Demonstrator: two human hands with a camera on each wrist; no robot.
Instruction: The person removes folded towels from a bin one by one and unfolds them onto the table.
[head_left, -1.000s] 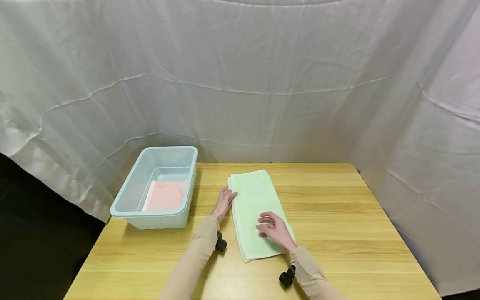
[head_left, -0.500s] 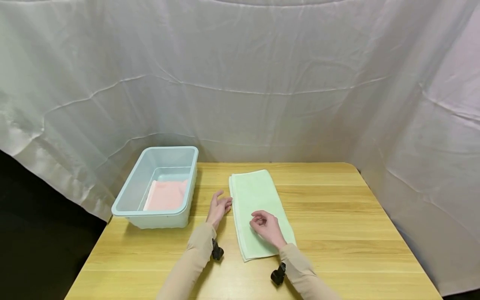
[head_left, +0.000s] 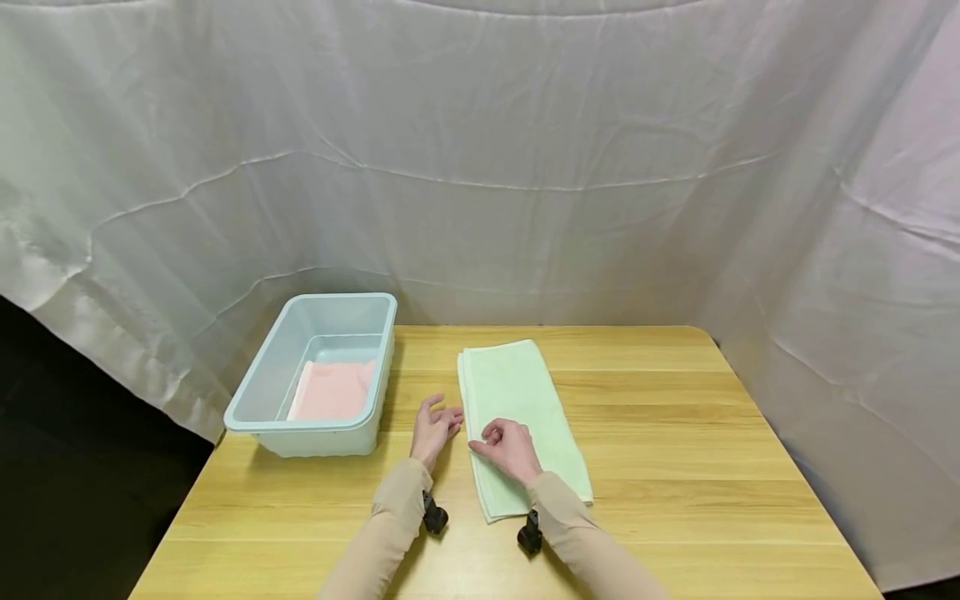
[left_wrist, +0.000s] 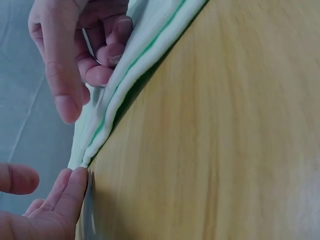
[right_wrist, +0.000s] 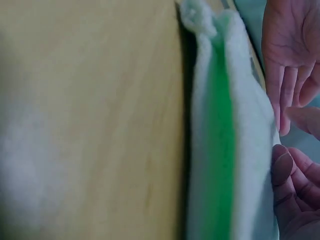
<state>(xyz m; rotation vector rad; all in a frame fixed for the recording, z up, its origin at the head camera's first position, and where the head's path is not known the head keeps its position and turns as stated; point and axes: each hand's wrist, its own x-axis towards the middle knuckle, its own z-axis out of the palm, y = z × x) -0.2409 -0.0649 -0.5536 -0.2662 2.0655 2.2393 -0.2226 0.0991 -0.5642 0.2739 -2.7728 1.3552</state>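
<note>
A folded pale green towel point(head_left: 517, 383) lies on the table, its layered edge toward the left. Beside that edge is my left hand point(head_left: 435, 429), fingers extended and the fingertips touching the towel point(left_wrist: 82, 150) in the left wrist view. My right hand point(head_left: 510, 450) is over the towel near the same edge, with fingers loosely bent and the thumb apart from them. The right wrist view has the right hand point(right_wrist: 297, 192) close against the towel's side point(right_wrist: 250, 130), below the left hand point(right_wrist: 290, 55); no fold is visibly gripped.
A light blue bin point(head_left: 367, 423) stands at the left of the wooden table point(head_left: 675, 433), with a folded pink cloth point(head_left: 333, 392) inside. Grey curtain point(head_left: 525, 167) hangs behind the table and along its right side.
My right hand has moved left across the towel to near its left edge. The left hand has come slightly toward the front along that edge. The towel lies nearly as before.
</note>
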